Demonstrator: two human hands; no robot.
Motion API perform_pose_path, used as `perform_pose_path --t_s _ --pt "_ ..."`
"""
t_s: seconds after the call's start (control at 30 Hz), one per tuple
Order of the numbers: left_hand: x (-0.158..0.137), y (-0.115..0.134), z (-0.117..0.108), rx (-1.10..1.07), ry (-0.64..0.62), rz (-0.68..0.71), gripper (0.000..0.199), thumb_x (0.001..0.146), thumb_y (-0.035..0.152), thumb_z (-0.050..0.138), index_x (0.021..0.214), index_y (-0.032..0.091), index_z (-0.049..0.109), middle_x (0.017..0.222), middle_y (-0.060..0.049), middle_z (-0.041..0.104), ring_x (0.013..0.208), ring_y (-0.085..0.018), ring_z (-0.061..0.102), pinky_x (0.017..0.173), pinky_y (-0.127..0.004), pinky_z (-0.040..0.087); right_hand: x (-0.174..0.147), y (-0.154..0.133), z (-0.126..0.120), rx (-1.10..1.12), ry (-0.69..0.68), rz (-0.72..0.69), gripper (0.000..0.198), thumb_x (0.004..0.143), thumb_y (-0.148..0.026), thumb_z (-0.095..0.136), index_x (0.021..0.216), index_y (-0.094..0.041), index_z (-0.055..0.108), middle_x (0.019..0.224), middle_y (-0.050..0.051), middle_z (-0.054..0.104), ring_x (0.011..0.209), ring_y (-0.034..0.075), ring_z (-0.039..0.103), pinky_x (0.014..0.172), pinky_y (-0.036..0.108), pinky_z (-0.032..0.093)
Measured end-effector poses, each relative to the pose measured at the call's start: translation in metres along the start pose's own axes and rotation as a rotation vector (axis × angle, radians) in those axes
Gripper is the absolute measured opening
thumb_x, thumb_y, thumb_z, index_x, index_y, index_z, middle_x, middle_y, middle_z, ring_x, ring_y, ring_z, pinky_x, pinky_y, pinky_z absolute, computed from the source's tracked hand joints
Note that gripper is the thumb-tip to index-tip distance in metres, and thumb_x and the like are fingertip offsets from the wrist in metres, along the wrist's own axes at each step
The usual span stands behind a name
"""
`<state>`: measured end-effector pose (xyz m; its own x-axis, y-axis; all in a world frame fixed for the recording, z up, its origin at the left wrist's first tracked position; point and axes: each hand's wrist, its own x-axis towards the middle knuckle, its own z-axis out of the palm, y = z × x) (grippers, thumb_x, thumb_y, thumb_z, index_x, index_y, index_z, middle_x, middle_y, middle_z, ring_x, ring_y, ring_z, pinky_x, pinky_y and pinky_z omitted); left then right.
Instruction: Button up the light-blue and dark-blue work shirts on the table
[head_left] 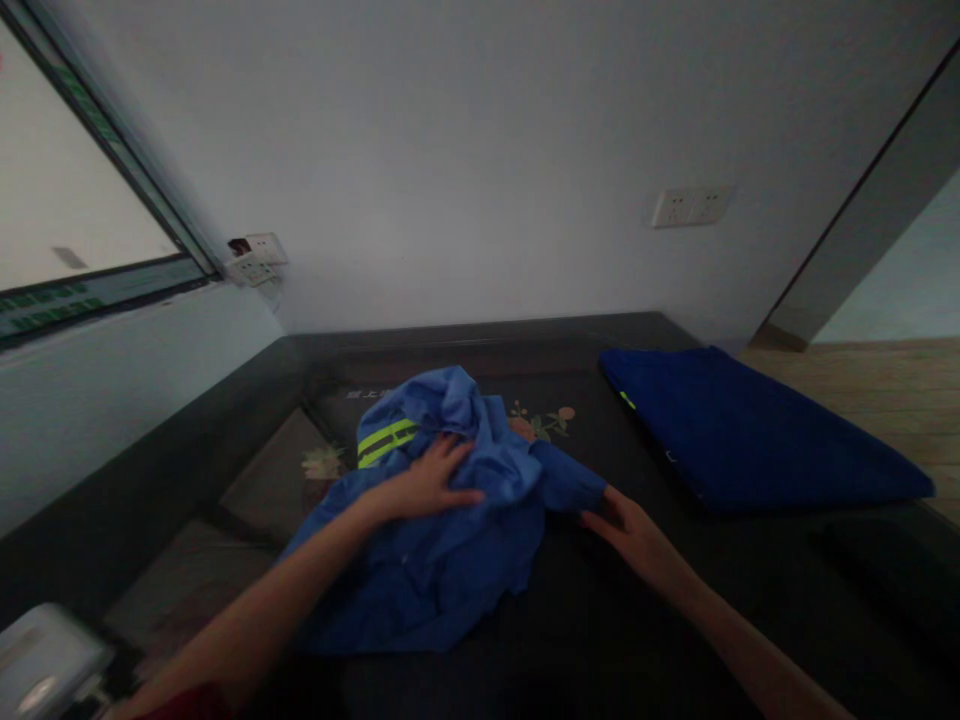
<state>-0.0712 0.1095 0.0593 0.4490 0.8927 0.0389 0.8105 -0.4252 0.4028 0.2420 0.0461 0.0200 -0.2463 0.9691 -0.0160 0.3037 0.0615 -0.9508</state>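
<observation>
A crumpled blue work jacket (pixel 450 560) with a yellow-green reflective stripe lies bunched on the dark tabletop (pixel 570 620). My left hand (pixel 431 483) rests on top of it, fingers spread over the folds. On the right side, my right hand (pixel 619 520) pinches the end of a blue sleeve (pixel 566 478) that sticks out from the heap, thumb below and fingers above. The jacket's far folds and underside are hidden.
A folded dark blue garment (pixel 750 430) lies flat at the right of the table. Wall sockets (pixel 691 206) are behind, with more sockets (pixel 255 262) in the left corner. A pale device (pixel 49 660) sits at lower left, beside my left arm.
</observation>
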Motion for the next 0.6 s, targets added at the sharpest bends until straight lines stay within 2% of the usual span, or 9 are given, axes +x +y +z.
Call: perform_pose_path --t_s 0.07,0.17,0.3,0.43,0.5,0.6 --pt "0.000 0.017 0.034 0.148 -0.173 -0.110 0.107 0.061 0.068 0.068 0.147 0.021 0.027 0.154 -0.022 0.016 0.140 -0.048 0.005 0.102 -0.073 0.012 0.000 0.010 0.000 -0.004 0.040 0.027 0.048 0.083 -0.047 0.056 0.118 -0.014 0.056 0.123 0.015 0.061 0.114 0.028 0.058 0.101 0.048 0.043" --pt "-0.002 0.031 0.061 0.234 -0.192 -0.127 0.103 0.066 0.065 0.066 0.149 0.025 0.019 0.157 -0.018 0.007 0.140 -0.046 -0.007 0.100 -0.076 0.004 0.000 0.023 0.001 -0.009 0.087 0.022 0.050 0.083 -0.048 0.055 0.120 -0.015 0.054 0.124 0.014 0.061 0.115 0.028 0.057 0.103 0.048 0.042" --pt "-0.011 0.034 0.061 0.269 -0.157 -0.094 0.084 0.076 0.049 0.063 0.147 0.032 0.023 0.156 -0.015 0.014 0.141 -0.044 0.000 0.101 -0.076 0.006 0.001 0.031 0.000 0.021 0.117 0.052 0.055 0.085 -0.049 0.052 0.129 -0.017 0.044 0.129 0.014 0.056 0.116 0.026 0.056 0.099 0.044 0.047" --pt "-0.021 0.027 0.057 0.264 -0.153 -0.073 0.078 0.075 0.033 0.064 0.144 0.038 0.029 0.156 -0.008 0.018 0.142 -0.042 0.010 0.105 -0.073 0.009 0.003 0.035 -0.012 0.035 0.203 0.062 0.065 0.081 -0.053 0.056 0.135 -0.021 0.038 0.133 0.014 0.051 0.118 0.027 0.054 0.093 0.041 0.052" --pt "-0.023 0.011 0.052 0.252 -0.130 -0.095 0.069 0.077 0.029 0.061 0.141 0.037 0.036 0.153 -0.006 0.027 0.139 -0.038 0.023 0.109 -0.067 0.014 0.005 0.036 -0.022 0.029 0.272 0.051 0.065 0.079 -0.055 0.057 0.133 -0.022 0.040 0.129 0.014 0.054 0.117 0.028 0.054 0.090 0.042 0.053" --pt "-0.026 -0.035 0.032 0.238 -0.072 -0.181 0.054 0.082 0.025 0.055 0.135 0.029 0.047 0.142 -0.008 0.046 0.127 -0.030 0.046 0.110 -0.048 0.031 0.006 0.040 -0.035 0.014 0.332 0.023 0.061 0.079 -0.056 0.058 0.130 -0.023 0.045 0.122 0.013 0.057 0.114 0.029 0.056 0.086 0.043 0.055"
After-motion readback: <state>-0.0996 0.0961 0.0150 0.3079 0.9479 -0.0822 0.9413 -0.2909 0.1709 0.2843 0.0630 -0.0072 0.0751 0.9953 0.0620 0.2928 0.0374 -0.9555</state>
